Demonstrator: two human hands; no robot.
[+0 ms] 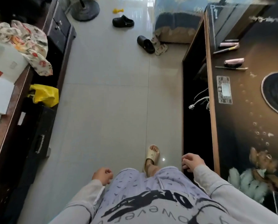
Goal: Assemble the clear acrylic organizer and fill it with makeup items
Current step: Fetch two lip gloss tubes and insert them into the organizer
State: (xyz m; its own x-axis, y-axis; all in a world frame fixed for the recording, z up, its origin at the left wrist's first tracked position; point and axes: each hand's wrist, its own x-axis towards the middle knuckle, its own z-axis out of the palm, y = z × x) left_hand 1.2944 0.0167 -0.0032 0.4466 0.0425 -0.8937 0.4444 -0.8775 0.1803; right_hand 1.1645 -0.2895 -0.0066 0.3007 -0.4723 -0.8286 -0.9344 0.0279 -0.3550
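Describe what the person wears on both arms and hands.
Both arms are covered by long, loose light grey sleeves reaching the wrists, with a thin dark seam line on the right sleeve. The left hand and right hand are bare: no gloves, rings or watch visible.

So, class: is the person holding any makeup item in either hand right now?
No: the left hand and right hand are both loosely curled and hold nothing, while the pink makeup tubes lie on the dark table.

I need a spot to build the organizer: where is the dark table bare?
On the dark table, it is bare between the silver panel and the plush toys, left of the round inset. The far end is crowded with pink tubes and pencils.
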